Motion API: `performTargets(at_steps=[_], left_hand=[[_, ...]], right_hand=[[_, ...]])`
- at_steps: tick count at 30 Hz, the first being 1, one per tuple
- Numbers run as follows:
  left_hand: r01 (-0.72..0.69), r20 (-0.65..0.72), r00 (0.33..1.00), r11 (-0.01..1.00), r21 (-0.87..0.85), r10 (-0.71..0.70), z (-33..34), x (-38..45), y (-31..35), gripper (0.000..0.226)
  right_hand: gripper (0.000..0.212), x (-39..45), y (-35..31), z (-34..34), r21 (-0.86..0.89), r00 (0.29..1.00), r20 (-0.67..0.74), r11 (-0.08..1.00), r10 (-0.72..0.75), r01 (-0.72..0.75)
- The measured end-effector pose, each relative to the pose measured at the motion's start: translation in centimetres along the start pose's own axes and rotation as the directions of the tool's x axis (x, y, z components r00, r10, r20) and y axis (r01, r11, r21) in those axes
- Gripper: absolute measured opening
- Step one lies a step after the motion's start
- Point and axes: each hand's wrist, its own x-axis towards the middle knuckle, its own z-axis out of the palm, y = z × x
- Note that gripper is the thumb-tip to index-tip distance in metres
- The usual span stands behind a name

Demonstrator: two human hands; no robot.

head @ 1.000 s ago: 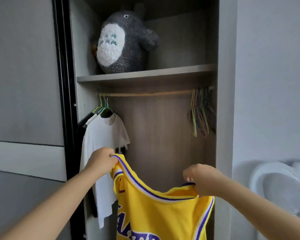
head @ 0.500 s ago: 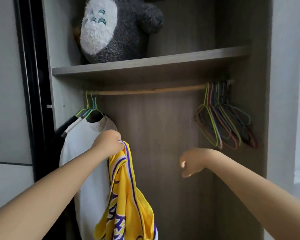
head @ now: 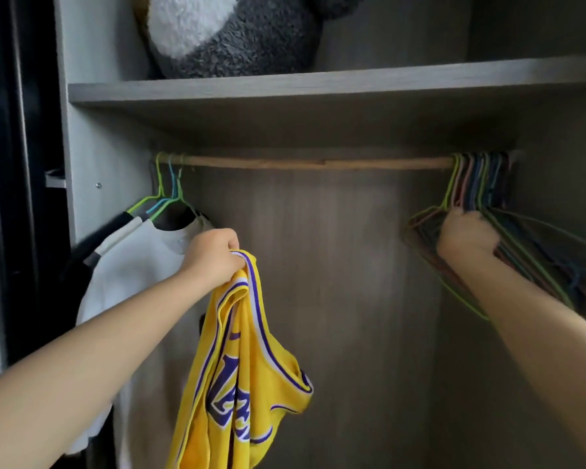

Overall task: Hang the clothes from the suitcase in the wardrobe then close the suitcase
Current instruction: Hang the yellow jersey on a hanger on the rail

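The yellow jersey [head: 241, 360] is held bunched in the left hand [head: 214, 257] at six o'clock, while the spare hangers [head: 508, 238] at three o'clock are gripped by the right hand [head: 464, 233] — several tangled wires could be dragged off together.
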Motion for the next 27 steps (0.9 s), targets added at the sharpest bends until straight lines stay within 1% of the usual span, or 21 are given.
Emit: performTargets(at_steps=[2, 5, 6, 9, 13, 16, 20, 25, 27], left_hand=[[-0.012, -0.003, 1.000, 0.999, 0.031, 0.012, -0.3, 0.9, -0.2, 0.024], [-0.012, -0.015, 1.000, 0.999, 0.030, 0.013, -0.3, 1.6, -0.5, 0.012], [-0.015, -0.023, 1.000, 1.000, 0.024, 0.015, -0.1, 1.7, -0.4, 0.012], [-0.024, -0.015, 1.000, 1.000, 0.013, 0.024, 0.5, 1.8, -0.5, 0.021], [-0.054, 0.006, 0.999, 0.999, 0.008, 0.054, 1.0, 2.0, -0.6, 0.013], [-0.065, 0.009, 0.998, 0.998, 0.005, 0.065, 1.1, 2.4, -0.5, 0.012], [-0.076, -0.004, 0.997, 0.997, -0.002, 0.076, 1.1, 2.7, -0.1, 0.011], [-0.070, -0.007, 0.998, 0.997, -0.016, 0.070, 1.3, 2.6, 0.2, 0.011], [-0.078, -0.005, 0.997, 0.997, -0.009, 0.078, 1.2, 2.5, 0.1, 0.010]], right_hand=[[0.036, 0.9, 0.1, 0.2, -0.002, 1.000, 0.002, 1.000, 0.012, -0.012], [0.035, 1.3, 0.1, 0.6, -0.030, 0.999, 0.036, 0.999, 0.021, -0.020], [0.034, 1.4, 0.2, 0.7, -0.036, 0.999, 0.046, 0.999, 0.028, -0.027], [0.032, 1.7, 0.3, 1.0, -0.056, 0.996, 0.069, 0.997, 0.049, -0.046], [0.031, 1.9, 0.1, 1.4, -0.127, 0.996, 0.077, 0.992, 0.037, -0.027], [0.030, 2.0, -0.5, 1.2, -0.136, 0.999, 0.041, 0.991, 0.013, -0.007], [0.033, 2.7, -0.6, 1.6, -0.106, 1.000, -0.018, 0.994, -0.002, 0.000], [0.035, 3.0, 0.1, 2.3, -0.144, 0.999, -0.006, 0.989, -0.036, 0.034], [0.035, 2.9, 0.3, 2.3, -0.150, 0.999, -0.022, 0.988, -0.040, 0.037]])
